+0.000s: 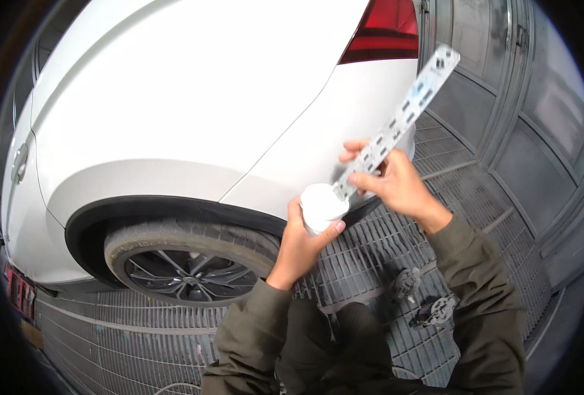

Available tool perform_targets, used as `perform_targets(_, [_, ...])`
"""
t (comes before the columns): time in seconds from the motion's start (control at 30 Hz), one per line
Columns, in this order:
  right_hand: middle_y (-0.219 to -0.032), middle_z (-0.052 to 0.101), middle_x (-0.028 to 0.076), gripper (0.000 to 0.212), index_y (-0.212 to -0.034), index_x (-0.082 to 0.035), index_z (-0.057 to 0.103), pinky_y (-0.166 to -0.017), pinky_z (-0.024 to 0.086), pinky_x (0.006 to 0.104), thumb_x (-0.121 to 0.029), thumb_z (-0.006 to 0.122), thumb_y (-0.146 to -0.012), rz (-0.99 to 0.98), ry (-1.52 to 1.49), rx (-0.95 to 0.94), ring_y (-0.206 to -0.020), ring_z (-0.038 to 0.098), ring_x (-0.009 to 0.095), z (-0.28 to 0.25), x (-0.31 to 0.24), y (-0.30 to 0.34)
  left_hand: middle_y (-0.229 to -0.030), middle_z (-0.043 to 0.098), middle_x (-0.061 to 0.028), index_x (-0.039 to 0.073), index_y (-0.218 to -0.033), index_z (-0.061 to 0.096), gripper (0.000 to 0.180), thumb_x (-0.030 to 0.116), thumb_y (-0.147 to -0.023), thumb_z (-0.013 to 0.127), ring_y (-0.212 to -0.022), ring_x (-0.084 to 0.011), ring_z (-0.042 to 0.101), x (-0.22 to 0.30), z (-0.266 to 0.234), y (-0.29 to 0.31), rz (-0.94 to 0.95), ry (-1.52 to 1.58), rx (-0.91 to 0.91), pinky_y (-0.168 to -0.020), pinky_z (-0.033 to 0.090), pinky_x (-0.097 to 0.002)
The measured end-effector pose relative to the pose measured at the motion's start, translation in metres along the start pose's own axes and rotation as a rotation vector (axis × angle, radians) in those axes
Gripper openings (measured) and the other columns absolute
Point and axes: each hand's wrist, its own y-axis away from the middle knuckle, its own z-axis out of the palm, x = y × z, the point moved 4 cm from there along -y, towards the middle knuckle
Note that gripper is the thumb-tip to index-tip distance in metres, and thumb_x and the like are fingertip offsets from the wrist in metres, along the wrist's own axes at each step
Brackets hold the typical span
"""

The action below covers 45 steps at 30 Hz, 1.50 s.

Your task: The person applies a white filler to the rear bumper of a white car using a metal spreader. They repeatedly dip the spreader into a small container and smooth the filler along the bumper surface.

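Note:
My left hand [300, 249] is wrapped round a small white cup [319, 204], thumb across its near side. Whether the white at its top is a lid or paint inside, I cannot tell. In my right hand [400, 183] is a long flat mixing stick [407, 113], pale with rows of dark marks, pinched near its lower part. It slants up to the right, and its lower end meets the cup's right rim. Both hands are in front of the rear side of a white car [173, 105], just right of its rear wheel [190, 273].
A red tail light [385, 31] sits high on the car's rear corner. Grey metal panels [470, 99] line the right side. The floor is metal grating [127, 336]. Two dusty dark objects [407, 283] lie on it near my right forearm.

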Motion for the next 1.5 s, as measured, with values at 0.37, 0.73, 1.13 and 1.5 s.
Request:
perform_targets(0.37, [-0.065, 0.065, 0.007, 0.029, -0.090, 0.007, 0.069, -0.051, 0.045, 0.0300, -0.021, 0.073, -0.094, -0.010, 0.233, -0.004, -0.055, 0.058, 0.011, 0.003, -0.027, -0.083, -0.128, 0.059, -0.0146, -0.006, -0.139, 0.042, 0.064, 0.021, -0.094, 0.078, -0.117, -0.0197, 0.058, 0.027, -0.019, -0.041, -0.022, 0.095, 0.099, -0.100, 0.047, -0.0331])
perform_targets(0.73, [-0.065, 0.064, 0.006, 0.025, -0.091, 0.005, 0.069, -0.051, 0.046, 0.0285, -0.020, 0.072, -0.096, -0.062, 0.235, 0.091, -0.054, 0.058, 0.010, 0.006, -0.030, -0.078, -0.128, 0.058, -0.0138, -0.006, -0.140, 0.039, 0.065, 0.019, -0.094, 0.077, -0.115, -0.0183, 0.057, 0.022, -0.012, -0.042, 0.043, 0.173, 0.133, -0.098, 0.047, -0.0320])
perform_targets(1.13, [-0.068, 0.058, -0.002, 0.019, -0.098, 0.000, 0.066, -0.048, 0.037, 0.0217, -0.019, 0.069, -0.100, -0.129, 0.124, 0.135, -0.057, 0.049, 0.004, -0.017, -0.042, -0.064, -0.131, 0.057, -0.0149, -0.006, -0.141, 0.041, 0.065, 0.017, -0.092, 0.078, -0.121, -0.0204, 0.055, 0.026, -0.012, -0.040, 0.045, 0.144, 0.041, -0.104, 0.043, -0.0340])
perform_targets(1.5, [-0.063, 0.059, 0.001, 0.022, -0.092, 0.003, 0.068, -0.054, 0.043, 0.0279, -0.018, 0.070, -0.097, -0.182, 0.159, 0.116, -0.056, 0.052, 0.008, 0.003, -0.041, -0.073, -0.128, 0.061, -0.0138, -0.005, -0.141, 0.042, 0.065, 0.017, -0.092, 0.079, -0.116, -0.0201, 0.059, 0.027, -0.013, -0.043, 0.020, 0.094, 0.097, -0.101, 0.046, -0.0331])
